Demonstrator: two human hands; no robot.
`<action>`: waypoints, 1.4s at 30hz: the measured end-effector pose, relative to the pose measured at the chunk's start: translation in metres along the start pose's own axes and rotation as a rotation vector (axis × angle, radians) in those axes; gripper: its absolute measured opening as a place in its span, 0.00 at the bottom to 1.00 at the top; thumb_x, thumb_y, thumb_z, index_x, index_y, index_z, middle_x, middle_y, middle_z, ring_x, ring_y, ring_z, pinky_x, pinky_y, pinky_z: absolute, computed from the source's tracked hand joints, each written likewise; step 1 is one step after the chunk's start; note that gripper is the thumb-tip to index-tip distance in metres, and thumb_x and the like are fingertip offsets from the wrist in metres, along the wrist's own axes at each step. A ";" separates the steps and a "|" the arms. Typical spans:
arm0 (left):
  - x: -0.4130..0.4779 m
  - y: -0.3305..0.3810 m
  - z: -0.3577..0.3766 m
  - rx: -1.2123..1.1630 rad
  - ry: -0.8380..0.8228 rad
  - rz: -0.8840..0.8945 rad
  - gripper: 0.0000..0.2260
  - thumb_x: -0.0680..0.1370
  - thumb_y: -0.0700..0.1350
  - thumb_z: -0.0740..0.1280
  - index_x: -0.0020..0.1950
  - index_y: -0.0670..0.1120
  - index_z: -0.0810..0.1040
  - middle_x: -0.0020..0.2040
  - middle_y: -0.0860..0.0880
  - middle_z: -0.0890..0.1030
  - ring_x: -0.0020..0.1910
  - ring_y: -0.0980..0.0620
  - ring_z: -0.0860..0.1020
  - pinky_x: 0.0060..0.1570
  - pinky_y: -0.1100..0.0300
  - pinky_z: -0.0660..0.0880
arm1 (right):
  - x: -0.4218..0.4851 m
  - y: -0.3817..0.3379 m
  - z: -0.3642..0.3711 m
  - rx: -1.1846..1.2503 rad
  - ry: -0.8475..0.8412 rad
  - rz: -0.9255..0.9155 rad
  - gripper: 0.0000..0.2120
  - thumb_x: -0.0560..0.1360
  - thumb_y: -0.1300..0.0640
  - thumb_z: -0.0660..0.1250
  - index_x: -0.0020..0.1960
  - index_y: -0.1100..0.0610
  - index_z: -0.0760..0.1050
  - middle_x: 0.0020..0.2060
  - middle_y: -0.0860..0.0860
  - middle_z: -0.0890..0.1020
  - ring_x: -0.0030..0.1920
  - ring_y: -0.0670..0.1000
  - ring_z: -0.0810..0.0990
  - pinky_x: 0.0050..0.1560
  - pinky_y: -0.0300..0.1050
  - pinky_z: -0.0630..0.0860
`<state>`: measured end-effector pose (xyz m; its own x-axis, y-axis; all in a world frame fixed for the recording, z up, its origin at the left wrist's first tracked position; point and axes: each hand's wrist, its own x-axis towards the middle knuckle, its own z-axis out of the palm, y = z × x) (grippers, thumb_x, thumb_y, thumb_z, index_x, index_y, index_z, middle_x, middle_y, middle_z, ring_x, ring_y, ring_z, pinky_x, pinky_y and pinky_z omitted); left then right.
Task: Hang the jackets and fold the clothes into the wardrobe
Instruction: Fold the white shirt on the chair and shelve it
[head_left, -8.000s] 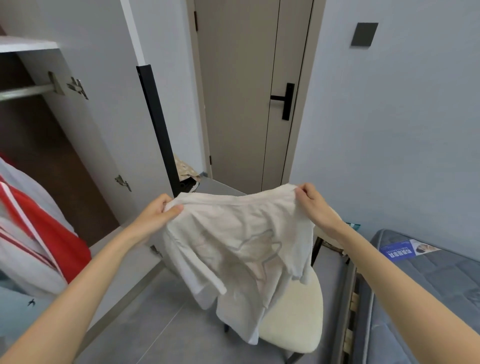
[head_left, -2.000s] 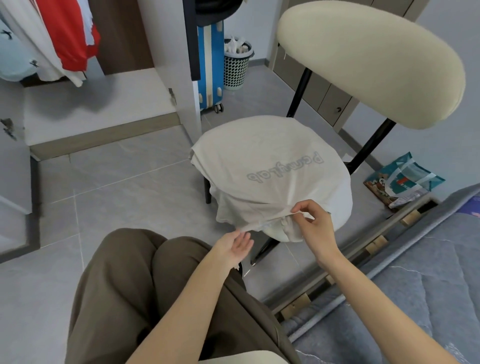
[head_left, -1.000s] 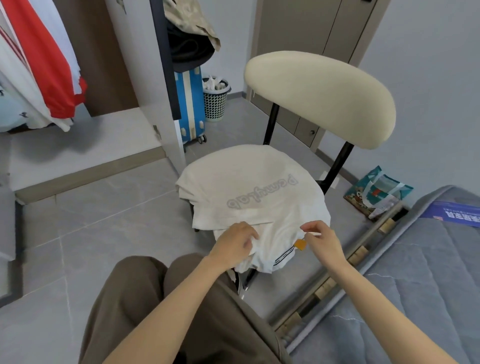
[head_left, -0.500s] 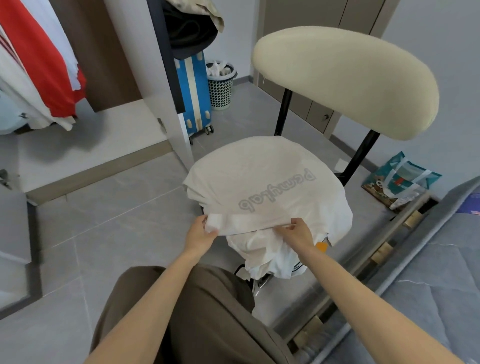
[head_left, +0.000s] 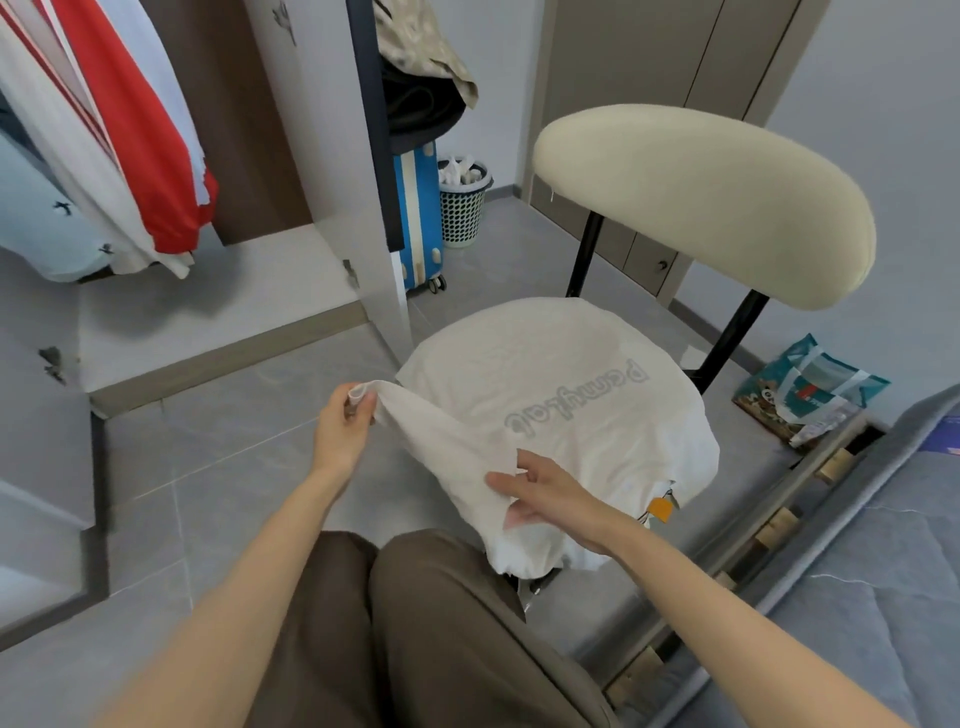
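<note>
Draping one cream padded chair (head_left: 701, 208) mid-frame lay one white printed T-shirt (head_left: 545, 374); of two hands, the left hand (head_left: 340, 431) pinched its edge and the right hand (head_left: 550, 493) rested spread-fingered on it.

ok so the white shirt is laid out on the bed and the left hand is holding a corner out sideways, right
Not on the bed: the head view shows the white shirt laid over the seat of the chair. The left hand does pinch a corner, held out sideways.

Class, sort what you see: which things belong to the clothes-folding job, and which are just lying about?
In the job: white T-shirt on the chair, left hand pinching its edge, right hand on it, wardrobe, red and white jacket.
Lying about: blue suitcase, mesh basket, packet on the floor, mattress.
</note>
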<state>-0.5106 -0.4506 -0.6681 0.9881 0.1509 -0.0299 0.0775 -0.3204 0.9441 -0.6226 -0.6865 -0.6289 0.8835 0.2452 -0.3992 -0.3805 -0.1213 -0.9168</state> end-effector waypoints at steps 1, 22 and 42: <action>0.002 0.002 -0.007 0.019 0.019 0.015 0.07 0.81 0.43 0.63 0.55 0.42 0.76 0.48 0.44 0.79 0.46 0.49 0.76 0.47 0.55 0.73 | 0.001 -0.002 0.007 0.005 0.008 -0.010 0.10 0.79 0.53 0.66 0.60 0.50 0.76 0.45 0.50 0.86 0.44 0.49 0.85 0.47 0.40 0.80; 0.040 0.066 0.135 0.283 -0.421 0.233 0.20 0.80 0.38 0.63 0.72 0.43 0.68 0.71 0.44 0.65 0.71 0.49 0.64 0.71 0.57 0.61 | 0.014 0.047 -0.097 0.149 0.712 0.185 0.05 0.77 0.63 0.65 0.45 0.58 0.70 0.43 0.56 0.77 0.35 0.55 0.80 0.46 0.52 0.80; -0.027 0.004 0.247 1.026 -0.768 0.138 0.44 0.68 0.75 0.58 0.72 0.67 0.31 0.72 0.46 0.23 0.69 0.32 0.25 0.62 0.29 0.30 | 0.025 0.116 -0.235 0.351 1.148 0.453 0.15 0.80 0.51 0.59 0.62 0.60 0.65 0.53 0.57 0.72 0.47 0.56 0.72 0.49 0.49 0.68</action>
<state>-0.5039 -0.6874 -0.7444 0.7925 -0.4046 -0.4564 -0.3028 -0.9105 0.2816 -0.5801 -0.9201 -0.7416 0.3175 -0.7385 -0.5948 -0.6041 0.3260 -0.7272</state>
